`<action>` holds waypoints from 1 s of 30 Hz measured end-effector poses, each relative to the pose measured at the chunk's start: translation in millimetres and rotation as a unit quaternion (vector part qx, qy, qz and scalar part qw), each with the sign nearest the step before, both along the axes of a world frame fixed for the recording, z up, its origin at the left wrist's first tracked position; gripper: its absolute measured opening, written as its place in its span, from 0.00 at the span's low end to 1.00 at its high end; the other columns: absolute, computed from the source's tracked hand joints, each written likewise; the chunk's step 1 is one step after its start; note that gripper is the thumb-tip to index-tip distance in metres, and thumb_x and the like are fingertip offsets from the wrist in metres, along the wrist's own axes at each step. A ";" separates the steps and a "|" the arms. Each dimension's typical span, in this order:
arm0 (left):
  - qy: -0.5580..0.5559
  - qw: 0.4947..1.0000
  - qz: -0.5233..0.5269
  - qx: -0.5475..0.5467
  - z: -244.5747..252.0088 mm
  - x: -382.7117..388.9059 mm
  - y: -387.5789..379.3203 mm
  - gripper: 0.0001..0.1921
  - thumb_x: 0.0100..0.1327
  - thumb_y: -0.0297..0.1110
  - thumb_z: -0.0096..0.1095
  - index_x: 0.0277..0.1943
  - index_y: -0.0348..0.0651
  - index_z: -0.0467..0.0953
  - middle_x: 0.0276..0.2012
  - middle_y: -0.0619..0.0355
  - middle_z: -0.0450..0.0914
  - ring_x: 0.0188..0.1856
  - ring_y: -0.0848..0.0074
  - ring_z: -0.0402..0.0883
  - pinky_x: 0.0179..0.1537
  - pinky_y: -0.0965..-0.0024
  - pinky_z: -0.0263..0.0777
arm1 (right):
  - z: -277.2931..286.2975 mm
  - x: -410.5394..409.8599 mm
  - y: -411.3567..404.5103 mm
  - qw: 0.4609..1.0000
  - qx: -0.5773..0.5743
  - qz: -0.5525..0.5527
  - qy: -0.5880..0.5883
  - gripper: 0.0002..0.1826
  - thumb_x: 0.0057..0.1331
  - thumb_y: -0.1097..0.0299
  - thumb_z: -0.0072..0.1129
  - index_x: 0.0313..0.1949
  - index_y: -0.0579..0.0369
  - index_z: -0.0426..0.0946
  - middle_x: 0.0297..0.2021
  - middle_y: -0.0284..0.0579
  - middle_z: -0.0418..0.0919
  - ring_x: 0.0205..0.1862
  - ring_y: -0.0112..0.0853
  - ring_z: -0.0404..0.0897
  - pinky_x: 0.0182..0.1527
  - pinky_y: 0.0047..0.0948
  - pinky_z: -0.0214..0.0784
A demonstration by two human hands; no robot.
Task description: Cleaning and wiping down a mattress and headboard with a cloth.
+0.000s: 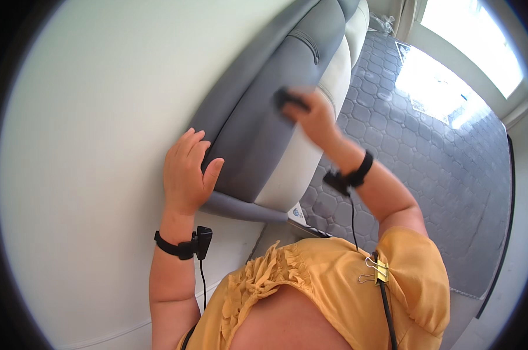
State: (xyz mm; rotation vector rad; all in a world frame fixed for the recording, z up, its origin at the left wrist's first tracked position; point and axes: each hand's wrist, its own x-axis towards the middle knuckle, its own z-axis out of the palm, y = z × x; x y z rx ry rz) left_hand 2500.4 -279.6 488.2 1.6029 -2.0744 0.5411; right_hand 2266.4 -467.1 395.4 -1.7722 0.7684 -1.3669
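Observation:
A padded headboard [259,131] in grey leather-like upholstery with a cream lower band [285,175] stands against the wall. My left hand [187,175] lies at its near top corner beside the wall, fingers apart and nothing in it. With my right hand [314,118] I grip a small black object [283,98] over the grey padding. Both are blurred; the object's kind is unclear, and I cannot tell whether it touches the surface.
A grey quilted mattress [377,127] extends to the right of the headboard. Light from a window [474,39] glares off a shiny sheet [434,83] on it. A pale wall [93,131] rises on the left. Black wrist straps [176,247] with cables are on both forearms.

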 end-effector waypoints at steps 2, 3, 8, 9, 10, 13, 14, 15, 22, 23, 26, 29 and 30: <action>0.000 1.000 0.003 0.001 0.4 -1.6 1.6 0.21 0.69 0.49 0.59 0.45 0.34 0.79 0.53 0.46 0.81 0.60 0.51 0.77 0.58 0.54 0.70 | 13.2 -25.6 -65.1 0.991 0.007 -0.130 0.003 0.21 0.61 0.67 0.69 0.53 0.54 0.79 0.48 0.51 0.80 0.53 0.44 0.78 0.56 0.37 0.71; 0.005 1.000 0.004 0.001 -1.9 -2.4 -0.1 0.21 0.68 0.49 0.59 0.44 0.35 0.79 0.53 0.47 0.81 0.60 0.51 0.77 0.57 0.55 0.70 | 8.2 -34.0 -98.3 0.977 -0.042 -0.209 0.012 0.21 0.61 0.66 0.68 0.54 0.54 0.78 0.50 0.52 0.80 0.54 0.45 0.78 0.57 0.37 0.71; 0.013 1.000 0.005 -0.001 -3.8 -3.3 -2.4 0.20 0.67 0.48 0.61 0.44 0.35 0.79 0.52 0.47 0.82 0.60 0.52 0.77 0.57 0.55 0.70 | -21.7 -33.6 -185.7 0.975 0.011 -0.209 0.077 0.21 0.62 0.68 0.66 0.55 0.54 0.78 0.52 0.54 0.79 0.56 0.49 0.77 0.59 0.40 0.69; 0.016 1.000 0.006 -0.004 -3.0 -3.2 -0.9 0.19 0.67 0.47 0.62 0.43 0.35 0.79 0.52 0.47 0.82 0.59 0.53 0.78 0.57 0.55 0.70 | -21.2 -24.1 -182.5 0.974 0.028 -0.209 0.079 0.21 0.62 0.69 0.65 0.55 0.54 0.78 0.52 0.54 0.79 0.56 0.50 0.77 0.60 0.40 0.68; 0.019 1.000 0.007 -0.006 -2.4 -3.4 0.2 0.18 0.66 0.46 0.63 0.43 0.35 0.79 0.52 0.48 0.82 0.59 0.53 0.78 0.56 0.56 0.70 | -23.2 -19.1 -175.0 0.980 0.030 -0.192 0.044 0.21 0.61 0.71 0.65 0.55 0.54 0.78 0.52 0.53 0.79 0.56 0.50 0.76 0.60 0.39 0.68; 0.011 1.000 0.013 -0.013 -0.1 -4.0 1.7 0.18 0.66 0.45 0.64 0.43 0.35 0.79 0.52 0.49 0.82 0.59 0.54 0.78 0.56 0.56 0.70 | -33.8 -8.3 -130.2 0.973 -0.072 -0.209 0.067 0.22 0.59 0.72 0.66 0.54 0.55 0.78 0.50 0.53 0.80 0.55 0.50 0.77 0.59 0.39 0.69; 0.011 1.000 0.017 -0.011 0.1 -3.7 3.4 0.18 0.66 0.45 0.64 0.43 0.35 0.79 0.52 0.49 0.82 0.59 0.54 0.78 0.56 0.56 0.70 | -33.0 -0.7 -103.6 0.979 -0.078 -0.179 0.052 0.22 0.58 0.74 0.66 0.53 0.56 0.78 0.49 0.53 0.80 0.54 0.50 0.77 0.59 0.40 0.69; 0.008 1.000 0.022 -0.010 0.4 -4.2 4.4 0.18 0.66 0.45 0.65 0.43 0.35 0.79 0.52 0.48 0.82 0.59 0.54 0.78 0.57 0.56 0.70 | -32.0 6.5 -71.7 0.984 -0.085 -0.150 0.037 0.22 0.57 0.75 0.66 0.53 0.57 0.78 0.49 0.53 0.80 0.54 0.50 0.77 0.58 0.40 0.69; -0.034 0.999 0.016 -0.024 0.6 -10.8 -5.4 0.18 0.64 0.44 0.66 0.43 0.34 0.79 0.52 0.47 0.81 0.60 0.52 0.77 0.57 0.56 0.70 | -59.0 43.3 151.0 0.910 -0.174 0.344 0.154 0.21 0.56 0.81 0.56 0.50 0.52 0.80 0.48 0.48 0.79 0.54 0.46 0.75 0.59 0.41 0.71; -0.038 0.999 0.014 -0.024 0.7 -10.4 -1.7 0.18 0.64 0.44 0.66 0.43 0.34 0.79 0.52 0.47 0.81 0.60 0.52 0.77 0.57 0.56 0.70 | -79.9 48.3 163.4 0.883 -0.189 0.409 0.133 0.22 0.54 0.83 0.56 0.49 0.52 0.80 0.47 0.48 0.78 0.53 0.46 0.76 0.58 0.41 0.72; -0.039 0.999 0.014 -0.001 -0.3 -0.9 2.7 0.18 0.64 0.44 0.67 0.43 0.34 0.79 0.53 0.47 0.81 0.60 0.51 0.76 0.58 0.55 0.70 | -49.9 28.2 148.7 0.892 -0.179 0.409 0.068 0.28 0.48 0.85 0.56 0.52 0.54 0.78 0.49 0.48 0.77 0.54 0.47 0.75 0.60 0.45 0.69; -0.032 0.999 0.009 0.006 -2.9 -7.4 -2.0 0.18 0.63 0.43 0.67 0.43 0.35 0.79 0.54 0.46 0.81 0.61 0.51 0.76 0.58 0.55 0.70 | -44.0 -2.1 68.4 0.961 -0.222 0.149 0.065 0.28 0.47 0.89 0.52 0.49 0.53 0.79 0.48 0.47 0.79 0.57 0.48 0.73 0.62 0.45 0.66; -0.026 1.000 0.014 0.007 -3.0 -6.4 0.9 0.18 0.63 0.43 0.67 0.43 0.35 0.79 0.54 0.47 0.81 0.61 0.51 0.76 0.58 0.55 0.70 | -36.8 -11.7 43.1 0.981 -0.187 0.032 0.029 0.26 0.50 0.88 0.55 0.49 0.54 0.79 0.48 0.46 0.79 0.56 0.46 0.74 0.60 0.42 0.68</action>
